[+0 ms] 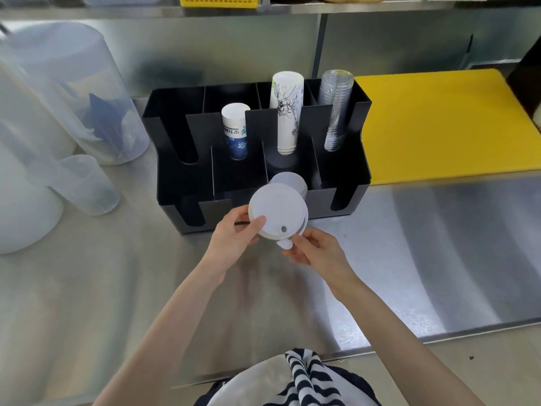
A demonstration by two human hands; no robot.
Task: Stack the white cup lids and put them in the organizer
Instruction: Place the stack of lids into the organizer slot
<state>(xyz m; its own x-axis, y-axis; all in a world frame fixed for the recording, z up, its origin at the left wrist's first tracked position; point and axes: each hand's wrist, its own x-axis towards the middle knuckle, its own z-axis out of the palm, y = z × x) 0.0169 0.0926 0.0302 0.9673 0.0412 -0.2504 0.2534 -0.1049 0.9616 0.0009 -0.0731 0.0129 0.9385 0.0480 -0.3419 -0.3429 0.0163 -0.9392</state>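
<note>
A stack of white cup lids is held tilted just in front of the black organizer, above the steel counter. My left hand grips its left rim, thumb on top. My right hand pinches the lower right edge near the small tab and sip hole. Another white lid sits in the organizer's front middle compartment, partly hidden behind the held stack.
The organizer's back slots hold a blue-and-white cup stack, a printed white cup stack and clear cups. A yellow cutting board lies to the right. Translucent pitchers and a measuring cup stand left.
</note>
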